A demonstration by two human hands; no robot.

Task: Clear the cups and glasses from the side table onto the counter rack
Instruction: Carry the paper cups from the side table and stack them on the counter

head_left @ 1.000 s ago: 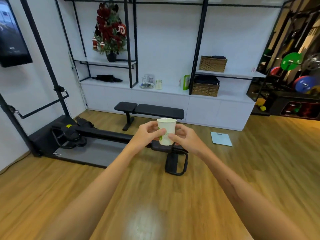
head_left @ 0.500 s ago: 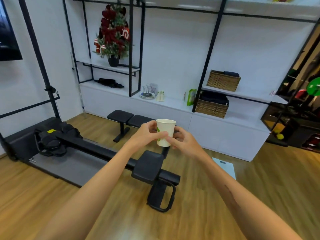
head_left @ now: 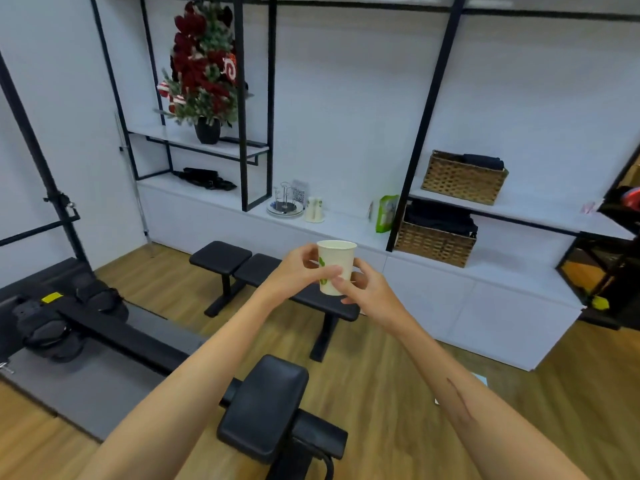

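A white paper cup (head_left: 337, 261) with a green print stays upright at chest height, held from both sides. My left hand (head_left: 299, 271) curls round its left side and my right hand (head_left: 363, 289) pinches its lower right. Ahead, on the white counter (head_left: 346, 225), stands a small wire cup rack (head_left: 285, 199) on a plate, with a white cup (head_left: 314, 210) just to its right.
A black padded bench (head_left: 263, 271) stands between me and the counter. A black rowing machine (head_left: 145, 344) with its seat (head_left: 266, 407) lies across the wooden floor below my arms. Wicker baskets (head_left: 436, 242) and a green packet (head_left: 384, 213) sit on the shelving.
The counter, rack and bench have come closer and larger as I walk forward. Both hands keep their hold on the paper cup.
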